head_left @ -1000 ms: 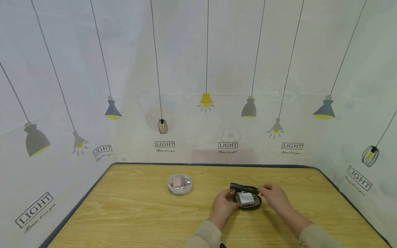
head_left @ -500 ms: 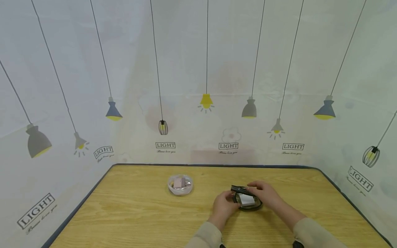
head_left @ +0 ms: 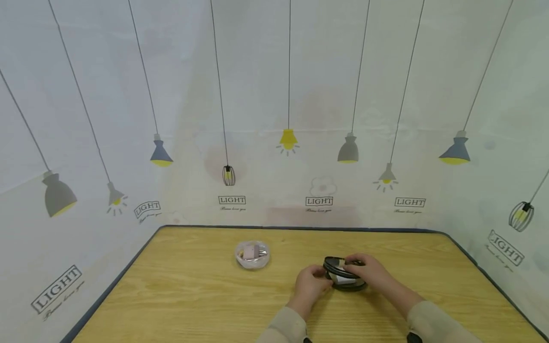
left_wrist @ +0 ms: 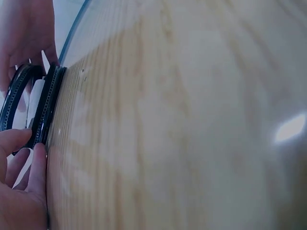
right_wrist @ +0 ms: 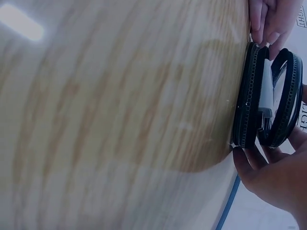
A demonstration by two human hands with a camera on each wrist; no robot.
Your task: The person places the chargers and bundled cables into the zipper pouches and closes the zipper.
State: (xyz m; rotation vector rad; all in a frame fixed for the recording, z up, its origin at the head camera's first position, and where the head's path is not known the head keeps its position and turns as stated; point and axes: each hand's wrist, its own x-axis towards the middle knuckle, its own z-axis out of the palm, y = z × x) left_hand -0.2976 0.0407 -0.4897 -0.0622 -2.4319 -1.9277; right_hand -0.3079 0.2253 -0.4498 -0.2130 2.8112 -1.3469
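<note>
A small round black zip case (head_left: pixel 348 287) rests on the table, its lid (right_wrist: pixel 288 103) tilted partway over the base. Zipper teeth run along both rims, and the lid has a see-through middle. Inside the base lies a white charger plug (right_wrist: pixel 266 91), partly covered by the lid in the head view. My left hand (head_left: pixel 312 287) pinches the left side of the base between thumb and fingers. From the right, my right hand (head_left: pixel 370 270) holds the lid, fingertips over its rim; in the right wrist view its other fingers touch the base's edge.
Left of the hands, a clear round pouch (head_left: pixel 241 262) holds a pink charger plug (head_left: pixel 251 251) and a cable. The wooden table (head_left: pixel 193 286) has a dark blue edge, and a wall sheet (head_left: pixel 257 95) printed with lamps stands around it.
My right hand has shifted from the lid's right end onto its top. The lid has come forward over the base, covering part of the white plug. My left hand stays at the base.
</note>
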